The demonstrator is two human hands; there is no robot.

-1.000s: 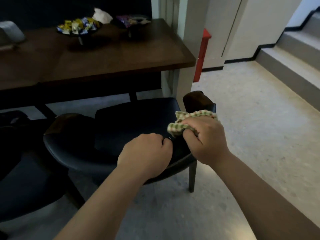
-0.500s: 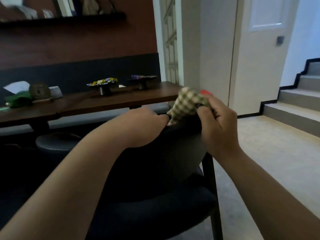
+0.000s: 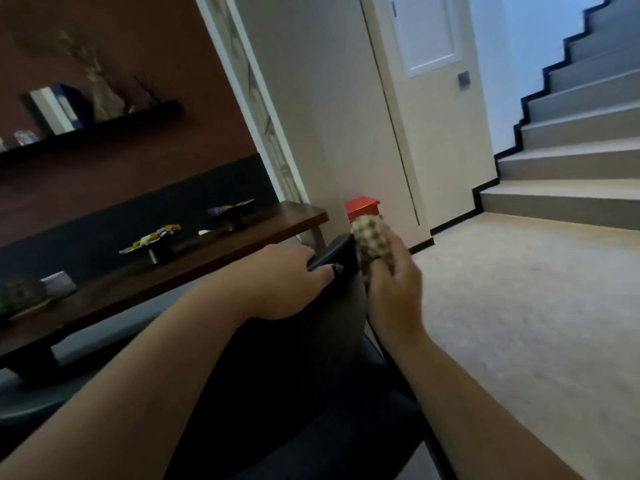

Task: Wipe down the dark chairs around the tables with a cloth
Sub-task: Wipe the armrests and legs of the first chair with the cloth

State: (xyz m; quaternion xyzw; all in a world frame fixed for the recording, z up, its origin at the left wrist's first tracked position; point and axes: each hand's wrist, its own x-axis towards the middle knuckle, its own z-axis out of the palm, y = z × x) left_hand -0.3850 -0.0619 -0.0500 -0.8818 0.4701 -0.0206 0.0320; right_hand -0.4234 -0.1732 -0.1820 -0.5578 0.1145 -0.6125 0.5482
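Left hand (image 3: 287, 275) grips the top edge of the dark chair (image 3: 311, 358) back, fingers curled over it. Right hand (image 3: 391, 285) holds the checked cloth (image 3: 372, 242) bunched in its fingers, pressed against the chair's right upper corner, just beside the left hand. Wooden table (image 3: 194, 268) behind.

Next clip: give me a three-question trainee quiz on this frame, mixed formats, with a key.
1. True or false: the right hand holds the cloth.
2. What does the left hand grip? A) table edge B) chair back C) red box
3. Fill in: the two snack dishes stand on the ____.

Key: 1 true; 2 B; 3 table.
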